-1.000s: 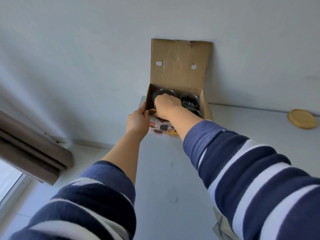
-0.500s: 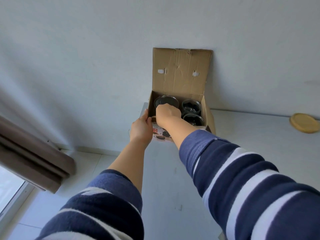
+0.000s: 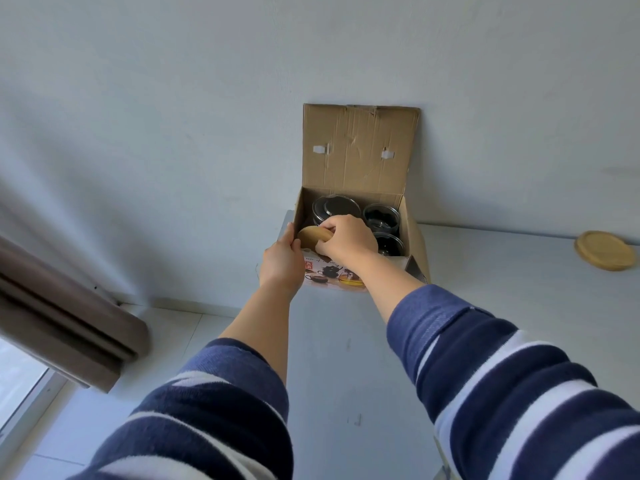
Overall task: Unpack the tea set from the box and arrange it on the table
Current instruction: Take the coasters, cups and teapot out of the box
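Now: right hand (image 3: 346,239) fingers grasp coaster (image 3: 309,236) | left hand (image 3: 281,261) grips box (image 3: 412,237)

One head-worn wide-angle view looks forward and down along both arms, at arm's length from the right hand (image 3: 348,237) gripping over the box (image 3: 360,161); no second view

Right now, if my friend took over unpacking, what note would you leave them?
Right hand: holds a round wooden coaster at the box's front left corner.
Left hand: steadies the cardboard box at its left front edge.
Done: one wooden coaster already lies on the table, far right.
Left: glass pieces are inside the box; lift them out and arrange everything.
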Tool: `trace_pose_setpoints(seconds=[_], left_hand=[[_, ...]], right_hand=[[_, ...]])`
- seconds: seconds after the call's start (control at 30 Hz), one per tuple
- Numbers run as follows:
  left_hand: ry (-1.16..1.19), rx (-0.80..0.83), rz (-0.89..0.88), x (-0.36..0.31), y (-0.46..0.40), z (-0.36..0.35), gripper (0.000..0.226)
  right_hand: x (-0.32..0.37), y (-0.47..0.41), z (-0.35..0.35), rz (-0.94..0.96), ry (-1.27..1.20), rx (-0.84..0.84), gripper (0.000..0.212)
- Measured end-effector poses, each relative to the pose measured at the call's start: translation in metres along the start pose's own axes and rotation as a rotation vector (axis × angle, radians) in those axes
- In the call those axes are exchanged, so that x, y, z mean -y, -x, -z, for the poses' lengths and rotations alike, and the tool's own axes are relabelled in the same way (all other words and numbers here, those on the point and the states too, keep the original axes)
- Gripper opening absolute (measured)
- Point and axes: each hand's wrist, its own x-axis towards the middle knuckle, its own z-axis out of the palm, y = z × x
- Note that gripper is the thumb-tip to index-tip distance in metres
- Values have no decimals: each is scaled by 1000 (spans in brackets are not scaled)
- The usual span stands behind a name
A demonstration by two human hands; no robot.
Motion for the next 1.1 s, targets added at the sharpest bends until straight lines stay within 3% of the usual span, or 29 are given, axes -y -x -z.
trace_pose_setpoints(seconds=[0.17, 0.5, 0.67, 0.77, 0.9, 1.1], left_hand=[[7, -11, 23, -2, 0, -3, 46], [0, 15, 21, 2, -4, -4, 47], [-207, -67, -102, -16, -6, 8, 38], [-85, -85, -104, -46, 0, 7, 35], [196, 44, -144, -78, 4, -9, 35], [243, 204, -226, -119, 18, -53, 39]], right_hand=[[-10, 4, 0, 32, -150, -59, 38], [-15, 3, 17, -187, -628, -74, 42], [-22, -3, 39, -290, -807, -23, 39], [-29, -5, 52, -346, -995, -5, 35], [-45, 0, 76, -409, -1162, -15, 37], [-101, 19, 118, -463, -1235, 3, 39]])
